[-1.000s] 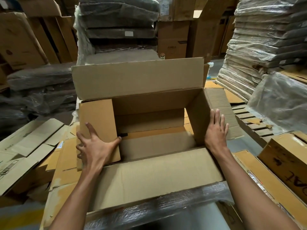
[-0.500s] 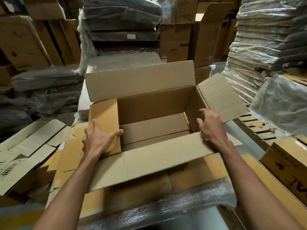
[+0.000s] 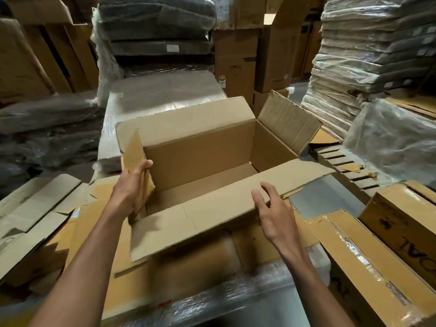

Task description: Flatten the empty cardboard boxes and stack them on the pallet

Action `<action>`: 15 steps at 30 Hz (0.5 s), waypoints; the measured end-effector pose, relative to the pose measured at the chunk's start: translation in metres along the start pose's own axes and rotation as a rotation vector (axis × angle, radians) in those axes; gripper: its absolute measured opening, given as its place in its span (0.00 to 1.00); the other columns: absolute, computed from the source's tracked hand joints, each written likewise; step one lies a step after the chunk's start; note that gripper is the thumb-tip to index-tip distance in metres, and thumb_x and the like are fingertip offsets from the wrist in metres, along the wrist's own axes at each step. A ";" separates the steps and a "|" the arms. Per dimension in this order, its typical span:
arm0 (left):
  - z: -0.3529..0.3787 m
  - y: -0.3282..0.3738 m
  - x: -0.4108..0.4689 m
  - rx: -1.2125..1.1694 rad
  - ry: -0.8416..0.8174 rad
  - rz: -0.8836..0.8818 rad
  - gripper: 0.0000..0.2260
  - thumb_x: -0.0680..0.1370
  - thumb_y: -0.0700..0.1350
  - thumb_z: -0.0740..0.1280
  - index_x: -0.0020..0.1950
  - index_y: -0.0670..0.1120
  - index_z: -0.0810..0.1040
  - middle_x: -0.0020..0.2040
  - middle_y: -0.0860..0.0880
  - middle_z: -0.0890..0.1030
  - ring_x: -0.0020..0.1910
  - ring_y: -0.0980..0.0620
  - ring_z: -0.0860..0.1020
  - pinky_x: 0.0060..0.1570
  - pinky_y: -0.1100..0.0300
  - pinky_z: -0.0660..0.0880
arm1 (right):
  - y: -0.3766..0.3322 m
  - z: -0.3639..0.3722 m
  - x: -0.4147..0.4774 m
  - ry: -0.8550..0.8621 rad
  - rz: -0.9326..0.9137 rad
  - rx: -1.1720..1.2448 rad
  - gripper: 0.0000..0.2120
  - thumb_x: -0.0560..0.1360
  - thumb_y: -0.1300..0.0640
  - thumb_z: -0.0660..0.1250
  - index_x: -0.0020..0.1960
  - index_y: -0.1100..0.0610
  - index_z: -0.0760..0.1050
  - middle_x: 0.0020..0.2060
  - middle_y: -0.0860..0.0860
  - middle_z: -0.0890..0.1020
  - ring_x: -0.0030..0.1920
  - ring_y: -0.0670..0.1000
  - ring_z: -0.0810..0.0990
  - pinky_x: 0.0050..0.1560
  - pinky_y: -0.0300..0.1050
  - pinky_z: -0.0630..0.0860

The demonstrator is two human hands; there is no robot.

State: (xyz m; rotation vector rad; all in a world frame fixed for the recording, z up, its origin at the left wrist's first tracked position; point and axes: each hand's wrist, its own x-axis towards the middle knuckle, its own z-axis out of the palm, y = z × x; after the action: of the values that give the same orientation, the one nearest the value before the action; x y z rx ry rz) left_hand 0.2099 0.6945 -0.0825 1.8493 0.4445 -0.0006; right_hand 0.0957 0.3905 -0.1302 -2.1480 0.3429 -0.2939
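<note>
An empty brown cardboard box [image 3: 200,161] stands open in front of me, its four top flaps spread out. It rests on flattened cardboard sheets [image 3: 99,223] over a plastic-wrapped stack. My left hand [image 3: 132,190] grips the left end flap, thumb on its inner face, fingers behind it. My right hand [image 3: 271,208] hovers at the near long flap with fingers relaxed and spread, thumb at the flap's edge, holding nothing. A wooden pallet [image 3: 342,161] lies on the floor to the right.
Flattened boxes [image 3: 30,208] lie at the left. Closed yellow-brown boxes [image 3: 401,223] sit at the right. Plastic-wrapped stacks [image 3: 377,55] rise at the right and behind [image 3: 155,27]. More cartons [image 3: 238,50] stand at the back.
The box has turned upright and moved away from me. My left hand shifted from pressing the left flap to gripping it. My right hand left the right flap and came to the near flap.
</note>
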 end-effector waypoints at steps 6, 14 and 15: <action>-0.021 0.013 -0.025 -0.164 -0.049 -0.021 0.16 0.78 0.59 0.58 0.54 0.48 0.74 0.44 0.43 0.74 0.41 0.43 0.73 0.39 0.53 0.70 | -0.027 0.003 0.007 0.135 -0.014 0.156 0.25 0.81 0.51 0.66 0.76 0.48 0.65 0.42 0.43 0.78 0.38 0.39 0.74 0.48 0.42 0.67; -0.041 0.039 -0.025 0.081 -0.018 0.003 0.05 0.81 0.41 0.61 0.49 0.41 0.75 0.45 0.42 0.75 0.38 0.41 0.75 0.36 0.51 0.76 | -0.039 0.005 0.025 0.155 -0.070 0.053 0.11 0.79 0.47 0.65 0.49 0.52 0.83 0.39 0.46 0.84 0.40 0.45 0.80 0.34 0.34 0.69; -0.041 0.039 -0.023 0.142 -0.027 0.002 0.06 0.82 0.42 0.63 0.54 0.39 0.75 0.48 0.40 0.77 0.40 0.39 0.78 0.37 0.50 0.78 | -0.043 0.003 0.028 0.147 -0.075 0.030 0.11 0.79 0.48 0.65 0.49 0.52 0.83 0.40 0.47 0.84 0.40 0.47 0.79 0.34 0.36 0.68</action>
State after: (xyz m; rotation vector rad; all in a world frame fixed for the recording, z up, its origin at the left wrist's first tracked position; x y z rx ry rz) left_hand 0.1916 0.7155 -0.0280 1.9871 0.4330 -0.0564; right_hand 0.1284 0.4066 -0.0947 -2.1176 0.3404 -0.4983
